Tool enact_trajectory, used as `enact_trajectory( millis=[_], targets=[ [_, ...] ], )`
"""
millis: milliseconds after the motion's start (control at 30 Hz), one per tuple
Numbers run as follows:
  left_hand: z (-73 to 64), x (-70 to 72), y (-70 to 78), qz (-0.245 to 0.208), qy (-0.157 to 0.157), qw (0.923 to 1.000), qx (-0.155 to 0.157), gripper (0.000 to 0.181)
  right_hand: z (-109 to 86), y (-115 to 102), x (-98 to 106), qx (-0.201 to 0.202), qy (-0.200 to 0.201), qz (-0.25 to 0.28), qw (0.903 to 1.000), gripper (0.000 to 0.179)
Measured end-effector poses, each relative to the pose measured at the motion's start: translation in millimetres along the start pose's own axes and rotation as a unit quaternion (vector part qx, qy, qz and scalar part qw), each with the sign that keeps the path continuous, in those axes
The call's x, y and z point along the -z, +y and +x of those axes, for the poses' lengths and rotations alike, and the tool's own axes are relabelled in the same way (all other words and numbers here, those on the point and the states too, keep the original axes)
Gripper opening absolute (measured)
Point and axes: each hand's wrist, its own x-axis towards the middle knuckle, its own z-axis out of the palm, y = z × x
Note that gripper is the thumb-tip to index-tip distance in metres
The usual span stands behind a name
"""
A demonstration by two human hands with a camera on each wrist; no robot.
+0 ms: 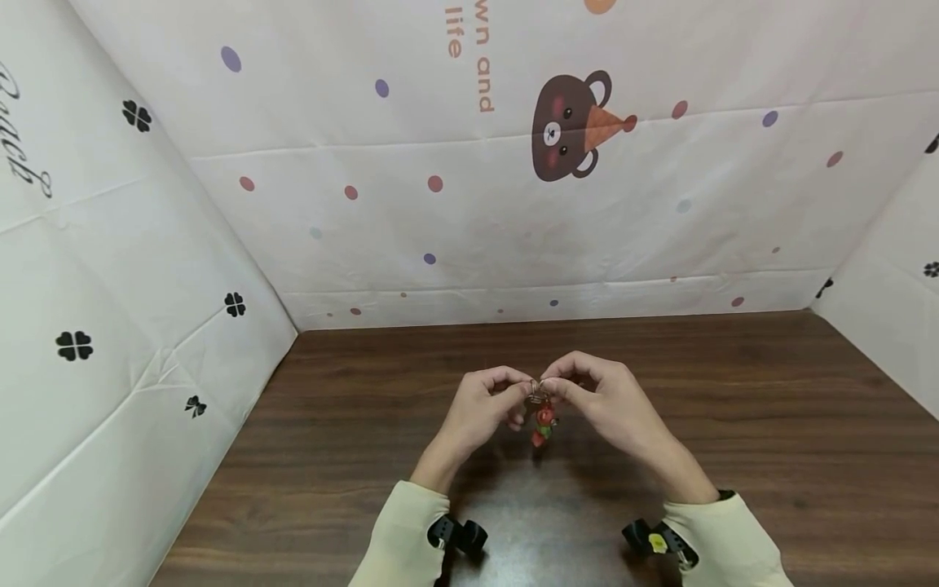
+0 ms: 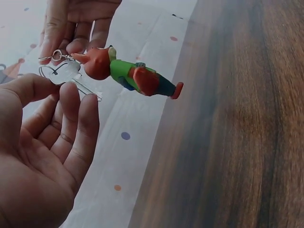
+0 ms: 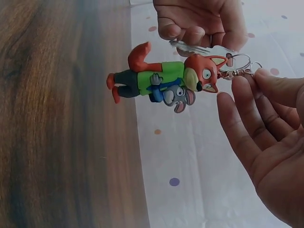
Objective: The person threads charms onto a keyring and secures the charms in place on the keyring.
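Observation:
In front of me, both hands hold a fox keychain (image 3: 161, 78) and a silver key (image 2: 71, 76) above the table. The keychain figure is an orange fox in a green shirt, with a small grey rabbit on its chest. Between left thumb and fingertips, my left hand (image 1: 477, 408) pinches the key near its head, where a thin metal ring passes through. My right hand (image 1: 612, 403) pinches the metal ring (image 3: 256, 66) at the end of the keychain's short chain. The fox hangs below the fingertips. Fingers partly hide where the rings meet.
A dark brown wooden table (image 1: 330, 456) lies under the hands. White printed cloth (image 1: 469, 228) stands behind it and along the left and right sides. Black wrist cameras (image 1: 465, 536) are strapped at both sleeves.

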Motion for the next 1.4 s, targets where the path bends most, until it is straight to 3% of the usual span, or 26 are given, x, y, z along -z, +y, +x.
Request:
enact_trajectory(
  millis=[767,967,1133,1400],
  targets=[
    [2.7,-3.2,2.6,0.035,-0.012,0.9992,0.011,0.016,1.9,2,-3,0.015,-0.003,-0.028,0.9995,0.006],
    [2.4,-3.0,2.8,0.051,-0.014,0.9986,0.009,0.017,2.6,6,-4,0.063,0.004,-0.050,0.9968,0.010],
    [2.3,-4.1,1.0,0.034,-0.010,0.9991,0.021,0.016,1.7,8,-5,0.061,-0.004,-0.044,0.9971,0.011],
    [1.4,-7.9,1.2,-0.034,0.006,0.9980,0.054,0.016,1.5,10,-8,0.061,0.033,-0.037,0.9970,0.006]
  ],
)
